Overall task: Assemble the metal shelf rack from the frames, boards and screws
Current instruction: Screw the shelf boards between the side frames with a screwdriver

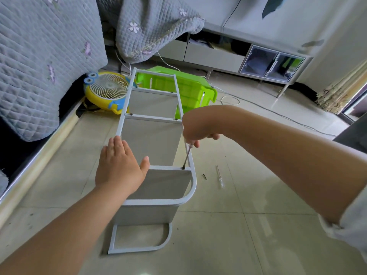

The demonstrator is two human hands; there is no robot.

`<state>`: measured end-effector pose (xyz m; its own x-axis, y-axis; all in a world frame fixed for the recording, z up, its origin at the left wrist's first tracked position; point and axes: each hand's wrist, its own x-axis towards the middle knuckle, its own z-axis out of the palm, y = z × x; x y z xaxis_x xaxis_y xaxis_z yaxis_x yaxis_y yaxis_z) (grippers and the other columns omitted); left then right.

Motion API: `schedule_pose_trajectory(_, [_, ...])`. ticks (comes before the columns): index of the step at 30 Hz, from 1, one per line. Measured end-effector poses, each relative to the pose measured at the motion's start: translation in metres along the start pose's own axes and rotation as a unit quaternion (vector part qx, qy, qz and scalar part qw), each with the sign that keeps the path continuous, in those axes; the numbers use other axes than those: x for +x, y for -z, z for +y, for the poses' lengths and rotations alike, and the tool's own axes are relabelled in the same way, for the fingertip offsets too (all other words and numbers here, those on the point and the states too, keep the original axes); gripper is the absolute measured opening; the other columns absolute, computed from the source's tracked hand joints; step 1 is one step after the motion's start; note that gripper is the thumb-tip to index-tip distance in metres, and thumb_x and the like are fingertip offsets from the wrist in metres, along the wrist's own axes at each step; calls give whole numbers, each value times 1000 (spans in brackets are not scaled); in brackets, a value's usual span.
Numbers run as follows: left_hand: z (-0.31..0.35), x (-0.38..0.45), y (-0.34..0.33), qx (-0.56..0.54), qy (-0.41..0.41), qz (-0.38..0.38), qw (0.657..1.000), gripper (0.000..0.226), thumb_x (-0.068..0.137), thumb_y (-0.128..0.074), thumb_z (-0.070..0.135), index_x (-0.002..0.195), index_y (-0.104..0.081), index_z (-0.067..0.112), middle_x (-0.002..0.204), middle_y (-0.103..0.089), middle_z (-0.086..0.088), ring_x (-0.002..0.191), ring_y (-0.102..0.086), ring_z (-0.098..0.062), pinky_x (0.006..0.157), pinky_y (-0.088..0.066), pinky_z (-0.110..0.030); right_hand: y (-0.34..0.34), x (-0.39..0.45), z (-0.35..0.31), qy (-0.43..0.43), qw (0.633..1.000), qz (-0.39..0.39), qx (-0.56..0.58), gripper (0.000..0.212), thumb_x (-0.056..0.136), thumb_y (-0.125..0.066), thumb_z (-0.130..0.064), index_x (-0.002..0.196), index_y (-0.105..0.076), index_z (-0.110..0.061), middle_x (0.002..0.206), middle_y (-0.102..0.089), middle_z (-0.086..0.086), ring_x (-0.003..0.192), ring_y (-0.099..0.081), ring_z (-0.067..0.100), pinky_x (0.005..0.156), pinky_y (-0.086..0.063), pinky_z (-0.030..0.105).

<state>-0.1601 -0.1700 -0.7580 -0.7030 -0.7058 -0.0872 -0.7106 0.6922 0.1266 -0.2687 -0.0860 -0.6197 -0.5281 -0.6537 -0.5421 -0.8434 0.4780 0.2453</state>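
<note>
The white metal shelf rack [192, 187] lies on its side on the tiled floor, with grey boards [151, 143] fixed between its two frames. My left hand [119, 165] presses flat on the upper frame's left rail, fingers straight. My right hand [195, 131] grips a screwdriver [187, 156] whose tip sits in a screw [183, 168] at the right end of the nearest crossbar. A loose black screw [204, 176] and a second, clear-handled screwdriver [220, 177] lie on the floor just right of the rack.
A green plastic stool [190, 88] lies behind the rack's far end. A yellow and blue fan [108, 92] sits at the back left beside a bed with a grey quilt [39, 62]. A low cabinet [248, 58] lines the far wall, and a white cable [264, 107] runs across the floor.
</note>
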Motion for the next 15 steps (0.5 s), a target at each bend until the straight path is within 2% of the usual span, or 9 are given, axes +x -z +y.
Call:
schedule_pose_trajectory(4, [0,-1,-1,2,-2,0,1000,75,95,-19,50,146,-2,-3,156,2,-17,145,1,-26,117,-2,-35,-5,-4,7,-19,999,-18,42,29,95,-39,-11,67,-47,-4,57,-40,6,42,-35,16,31,-29,12])
schedule_pose_trajectory(6, [0,-2,0,4,-1,0,1000,75,95,-19,50,146,-3,-2,156,2,-17,145,1,-26,117,-2,-35,-7,-10,13,6,1000,-6,24,21,94,-45,-17,80,-49,-2,63,-46,8,46,-44,18,41,-38,19])
schedule_pose_trajectory(8, [0,-1,0,10,-3,12,1000,74,95,-19,50,146,-5,-2,155,-1,-17,145,-1,-26,117,-4,-35,-10,-16,16,47,997,14,-60,23,94,-45,-18,101,-55,1,84,-58,11,68,-56,23,54,-42,25])
schedule_pose_trajectory(9, [1,-1,0,11,-4,16,1000,74,95,-19,50,146,-6,-2,155,-2,-16,144,-1,-26,117,-4,-35,-12,-19,17,72,991,29,-113,24,94,-43,-15,107,-57,0,89,-57,10,77,-54,23,56,-40,23])
schedule_pose_trajectory(12, [1,-1,0,10,-3,14,1000,74,95,-19,50,146,-6,-2,155,-1,-16,144,0,-25,117,-4,-35,-14,-24,11,125,959,82,-241,22,94,-41,-10,106,-58,-3,69,-42,1,77,-45,20,58,-38,25])
schedule_pose_trajectory(15, [1,0,-1,9,-5,12,1000,74,95,-18,50,146,-4,-2,156,1,-16,145,1,-25,117,-3,-35,-9,-19,9,136,949,73,-276,21,95,-40,-11,95,-59,-3,62,-35,-1,75,-45,21,56,-36,22])
